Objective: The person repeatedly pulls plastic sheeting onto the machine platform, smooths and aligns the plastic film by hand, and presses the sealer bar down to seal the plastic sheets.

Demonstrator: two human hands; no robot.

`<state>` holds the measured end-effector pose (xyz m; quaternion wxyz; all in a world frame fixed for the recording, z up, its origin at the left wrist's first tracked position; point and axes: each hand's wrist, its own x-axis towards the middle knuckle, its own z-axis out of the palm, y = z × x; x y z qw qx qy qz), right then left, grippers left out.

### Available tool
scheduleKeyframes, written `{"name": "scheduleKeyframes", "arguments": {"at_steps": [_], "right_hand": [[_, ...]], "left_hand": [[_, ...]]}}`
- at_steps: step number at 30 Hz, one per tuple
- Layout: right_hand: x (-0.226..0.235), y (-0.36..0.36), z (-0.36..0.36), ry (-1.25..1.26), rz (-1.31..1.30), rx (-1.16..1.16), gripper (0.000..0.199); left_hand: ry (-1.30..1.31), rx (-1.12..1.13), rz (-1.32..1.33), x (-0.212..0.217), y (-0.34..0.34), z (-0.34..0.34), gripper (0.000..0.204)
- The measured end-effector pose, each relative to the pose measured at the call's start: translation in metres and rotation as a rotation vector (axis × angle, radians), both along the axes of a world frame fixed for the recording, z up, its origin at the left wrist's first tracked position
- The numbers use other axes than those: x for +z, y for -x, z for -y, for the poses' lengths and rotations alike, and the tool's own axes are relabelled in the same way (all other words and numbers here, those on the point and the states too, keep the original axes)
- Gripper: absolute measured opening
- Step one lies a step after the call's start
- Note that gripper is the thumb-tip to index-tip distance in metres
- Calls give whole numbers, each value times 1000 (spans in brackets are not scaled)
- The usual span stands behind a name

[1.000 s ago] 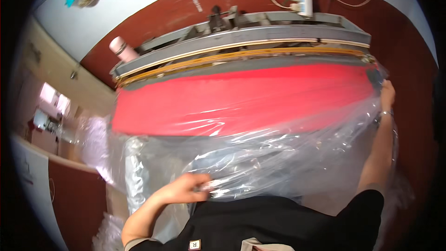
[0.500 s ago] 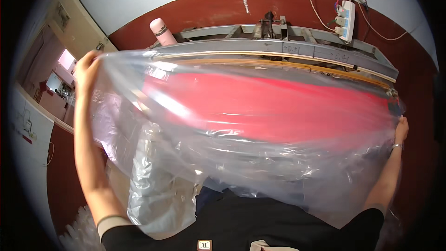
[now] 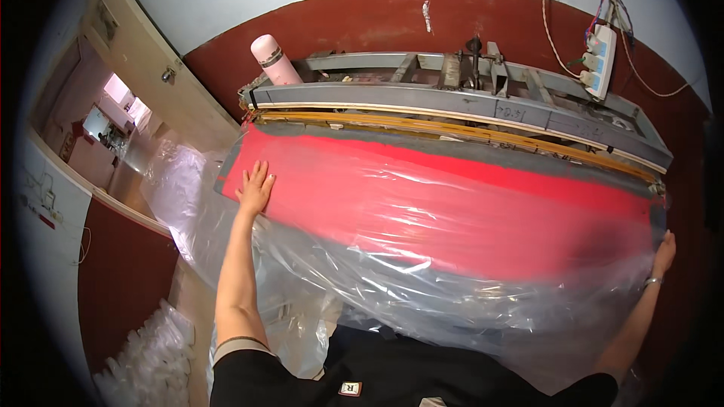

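Observation:
A wide clear plastic sheet (image 3: 392, 275) lies over a long red work surface (image 3: 452, 173) with dark grey edges and hangs down over my front. My left hand (image 3: 256, 187) rests flat on the left part of the red surface, fingers spread. At the far right end my right hand (image 3: 664, 251) is closed on the edge of the plastic sheet; its fingertips are partly hidden. Just behind the red surface runs a grey metal sealing machine (image 3: 362, 98) with a yellow-brown strip (image 3: 422, 128) along its front.
A pink flask (image 3: 274, 60) stands on the machine's left end. A white power strip (image 3: 599, 62) with cables hangs at the right. An open door (image 3: 158, 53) is at the left. Bundled clear plastic (image 3: 147, 354) lies on the floor at the lower left.
My left hand has let go of the raised sheet corner and come down to the right onto the red surface. The sheet now lies lower and flatter. My right hand stays at the right edge.

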<state>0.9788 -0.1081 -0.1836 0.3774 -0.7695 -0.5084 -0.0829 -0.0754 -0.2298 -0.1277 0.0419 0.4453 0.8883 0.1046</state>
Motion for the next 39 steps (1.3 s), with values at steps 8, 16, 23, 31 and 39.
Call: {"name": "scheduleKeyframes", "arguments": {"at_steps": [8, 16, 23, 31, 39], "right_hand": [[5, 8, 3, 22, 39, -62, 38], [1, -32, 12, -144, -377, 114, 36], [56, -26, 82, -382, -843, 204, 42], [89, 43, 19, -416, -683, 130, 19], [27, 159, -96, -402, -316, 150, 18]], "left_hand": [[-463, -622, 9, 40, -76, -38, 37], [-360, -879, -5, 28, -156, -60, 36], [-519, -590, -96, 16, -157, -101, 17], [-979, -396, 257, 40, -121, -108, 19], [-1050, -149, 468, -35, -44, -168, 16]]}}
